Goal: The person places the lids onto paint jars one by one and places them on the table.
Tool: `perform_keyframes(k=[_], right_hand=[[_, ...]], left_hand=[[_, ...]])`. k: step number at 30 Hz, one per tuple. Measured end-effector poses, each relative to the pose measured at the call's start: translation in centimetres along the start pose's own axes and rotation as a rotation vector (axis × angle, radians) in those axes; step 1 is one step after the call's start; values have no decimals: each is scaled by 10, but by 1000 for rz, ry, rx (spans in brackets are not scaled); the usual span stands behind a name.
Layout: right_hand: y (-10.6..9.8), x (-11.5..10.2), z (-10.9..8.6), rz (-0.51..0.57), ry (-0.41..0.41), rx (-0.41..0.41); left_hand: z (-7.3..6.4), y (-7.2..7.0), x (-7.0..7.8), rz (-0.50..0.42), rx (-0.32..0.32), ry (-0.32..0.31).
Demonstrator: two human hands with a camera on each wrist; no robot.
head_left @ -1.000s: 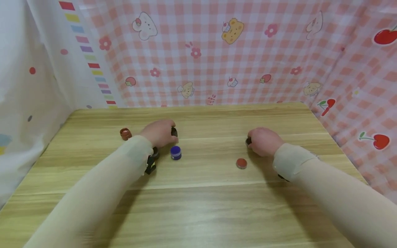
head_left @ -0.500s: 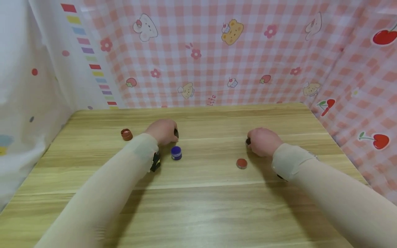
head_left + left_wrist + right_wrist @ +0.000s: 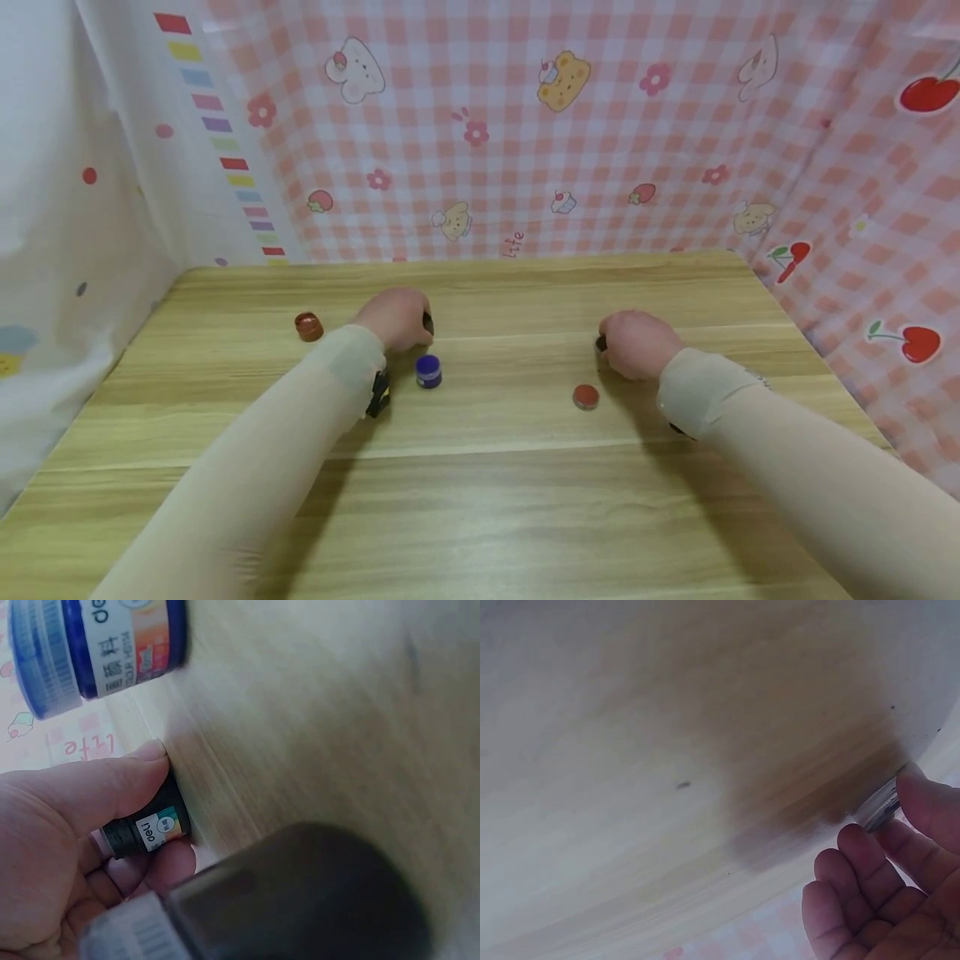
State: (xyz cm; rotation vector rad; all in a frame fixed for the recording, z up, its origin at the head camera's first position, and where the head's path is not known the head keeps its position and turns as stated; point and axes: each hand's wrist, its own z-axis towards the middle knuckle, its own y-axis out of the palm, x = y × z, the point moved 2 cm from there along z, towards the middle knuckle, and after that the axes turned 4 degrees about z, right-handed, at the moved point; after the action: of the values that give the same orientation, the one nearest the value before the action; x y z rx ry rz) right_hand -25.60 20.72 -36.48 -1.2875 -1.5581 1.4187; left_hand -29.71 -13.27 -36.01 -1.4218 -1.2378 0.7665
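Note:
My left hand [image 3: 394,318] grips a small black paint jar [image 3: 159,825] between thumb and fingers at the left of the table. Its bare threaded neck shows in the left wrist view. A thin round lid [image 3: 879,805], clear-edged and dark, is pinched between thumb and index finger of my right hand [image 3: 639,343], low over the wood on the right. Near my left hand stands a blue paint jar [image 3: 428,372] with its lid on. Another dark jar [image 3: 300,900] with a clear lid is close to the left wrist camera; my sleeve hides it in the head view.
A reddish-brown jar [image 3: 308,327] without a lid lies left of my left forearm. A red lid [image 3: 586,397] rests on the wooden table [image 3: 495,517] just in front of my right hand. Patterned cloth [image 3: 480,133] hangs behind and at both sides.
My left hand has shifted slightly right with the black jar, and its sleeve now covers the dark jar seen beside the wrist. My right hand stays in place with the lid.

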Motion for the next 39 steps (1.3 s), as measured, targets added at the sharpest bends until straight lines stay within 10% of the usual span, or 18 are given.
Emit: perform_keyframes(k=[13, 20, 39], right_hand=[[2, -2, 1, 6, -7, -17], [-8, -6, -3, 118, 0, 69], [-39, -96, -34, 563, -176, 169]], left_hand=[[2, 5, -8, 42, -3, 36], [-12, -4, -2, -142, 47, 49], [-52, -4, 41, -362, 235, 282]])
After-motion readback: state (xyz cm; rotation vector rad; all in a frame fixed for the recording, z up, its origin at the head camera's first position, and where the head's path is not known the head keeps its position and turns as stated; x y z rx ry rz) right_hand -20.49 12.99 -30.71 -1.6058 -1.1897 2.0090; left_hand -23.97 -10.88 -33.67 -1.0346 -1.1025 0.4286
